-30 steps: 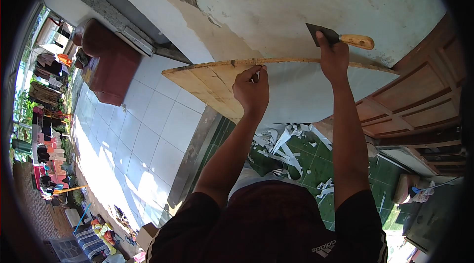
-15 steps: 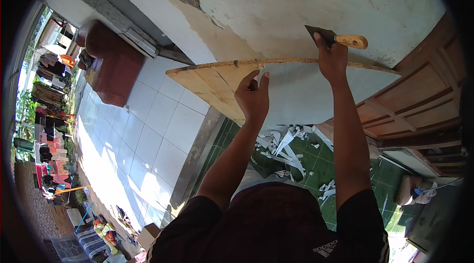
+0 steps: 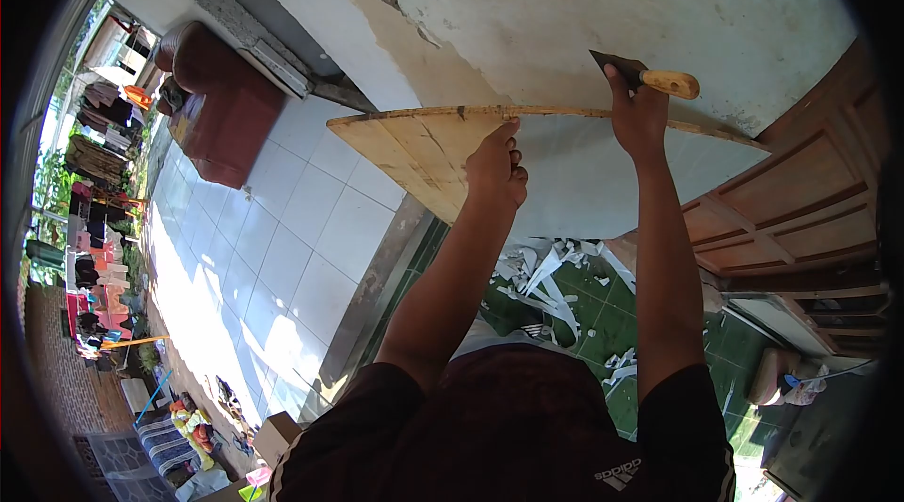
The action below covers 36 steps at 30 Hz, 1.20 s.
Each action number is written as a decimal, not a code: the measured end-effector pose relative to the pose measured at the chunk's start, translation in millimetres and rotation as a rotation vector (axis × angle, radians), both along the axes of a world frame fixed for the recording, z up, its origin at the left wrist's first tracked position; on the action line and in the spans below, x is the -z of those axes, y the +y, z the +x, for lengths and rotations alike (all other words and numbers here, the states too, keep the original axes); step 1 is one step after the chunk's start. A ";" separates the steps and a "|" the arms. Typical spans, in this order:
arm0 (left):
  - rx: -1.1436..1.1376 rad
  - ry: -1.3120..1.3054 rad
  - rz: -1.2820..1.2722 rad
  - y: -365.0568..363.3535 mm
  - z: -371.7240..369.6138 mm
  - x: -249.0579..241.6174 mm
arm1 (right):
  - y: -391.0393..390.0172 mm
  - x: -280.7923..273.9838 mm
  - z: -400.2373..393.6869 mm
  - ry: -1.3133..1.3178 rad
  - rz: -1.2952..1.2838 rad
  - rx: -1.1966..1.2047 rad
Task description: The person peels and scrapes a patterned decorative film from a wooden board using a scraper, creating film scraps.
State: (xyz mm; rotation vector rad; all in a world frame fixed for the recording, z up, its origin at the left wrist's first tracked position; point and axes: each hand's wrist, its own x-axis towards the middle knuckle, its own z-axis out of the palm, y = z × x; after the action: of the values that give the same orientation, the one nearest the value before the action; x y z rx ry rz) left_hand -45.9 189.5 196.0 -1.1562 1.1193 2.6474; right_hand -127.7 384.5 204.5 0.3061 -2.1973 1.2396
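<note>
A wooden board (image 3: 400, 155) stands in front of me with its narrow edge up; its face is bare wood at the left and pale grey sheet (image 3: 574, 172) at the right. My left hand (image 3: 496, 163) is at the border between the two, index finger at the top edge and the other fingers curled; what they pinch, if anything, is hidden. Above the board's right half, my right hand (image 3: 640, 116) grips a scraper (image 3: 669, 83) with a dark blade and wooden handle. The blade points left, near the wall.
Behind the board rises a stained, chipped wall (image 3: 565, 12). Torn white strips (image 3: 551, 290) litter the green tiled floor (image 3: 603, 314). A panelled wooden door (image 3: 791, 191) is at right, a red sofa (image 3: 231, 116) at upper left, a cardboard box (image 3: 276, 437) at lower left.
My left hand has turned and its fingers have curled in, with the index finger now at the board's top edge. My right hand still holds the scraper. The view has shifted slightly.
</note>
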 end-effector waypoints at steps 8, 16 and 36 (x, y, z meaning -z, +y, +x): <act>-0.105 0.034 0.053 8.6 -10.8 8.5 | -3.8 0.9 -0.5 0.025 0.016 0.004; -0.054 0.037 -0.052 8.1 4.4 30.5 | -5.5 0.4 -1.9 0.133 0.103 0.003; 0.027 0.255 -0.933 -13.9 -1.8 39.0 | -7.7 7.5 -3.3 0.158 0.168 0.015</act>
State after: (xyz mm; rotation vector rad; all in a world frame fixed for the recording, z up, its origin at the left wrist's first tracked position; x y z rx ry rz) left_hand -47.7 175.6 157.0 -0.8224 2.5327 2.2813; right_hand -131.0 376.9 197.0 0.4393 -2.1660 0.9889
